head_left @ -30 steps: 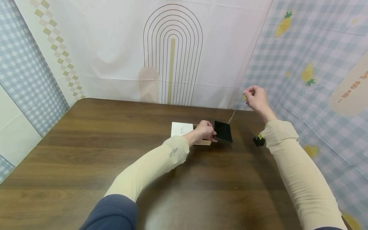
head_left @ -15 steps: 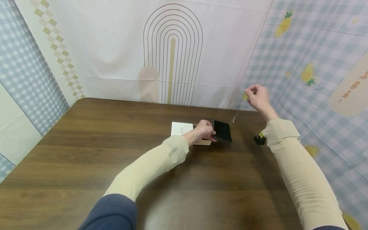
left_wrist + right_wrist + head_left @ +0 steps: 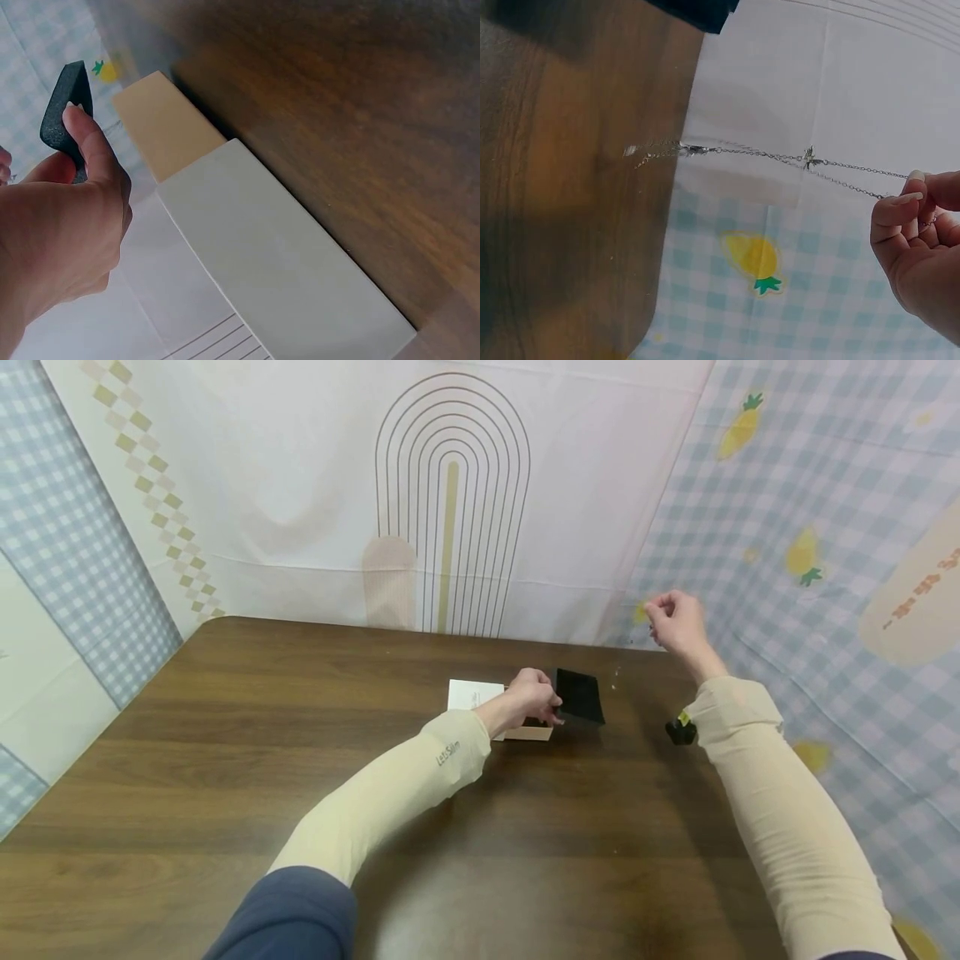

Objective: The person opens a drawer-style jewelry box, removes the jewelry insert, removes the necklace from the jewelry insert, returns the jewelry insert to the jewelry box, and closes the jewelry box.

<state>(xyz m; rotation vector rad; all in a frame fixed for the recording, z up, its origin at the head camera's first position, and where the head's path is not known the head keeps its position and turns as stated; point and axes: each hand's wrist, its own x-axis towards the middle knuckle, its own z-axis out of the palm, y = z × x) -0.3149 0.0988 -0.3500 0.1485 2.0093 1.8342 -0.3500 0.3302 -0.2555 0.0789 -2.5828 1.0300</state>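
My left hand [image 3: 534,695] pinches a black foam pad [image 3: 66,112] between thumb and fingers, tilted over the right end of a small box. The box has a white sleeve [image 3: 270,247] with a tan drawer [image 3: 169,124] slid partly out; in the head view the hand covers part of the drawer. Higher up and to the right, my right hand [image 3: 678,625] pinches a thin silver chain necklace [image 3: 757,154] at its end. The doubled chain hangs down with a small star-like charm, its lower end blurred, and stands apart from the pad.
The box rests on a brown wooden table [image 3: 300,735] near its back edge. A white printed cloth [image 3: 300,510] hangs behind, and a blue checked cloth [image 3: 825,635] on the right. A black device [image 3: 681,731] with a yellow-green mark sits at my right sleeve.
The chain's lower end has come away from the foam pad's upper corner and now hangs free. My right hand has moved slightly right; the left hand and pad have risen slightly.
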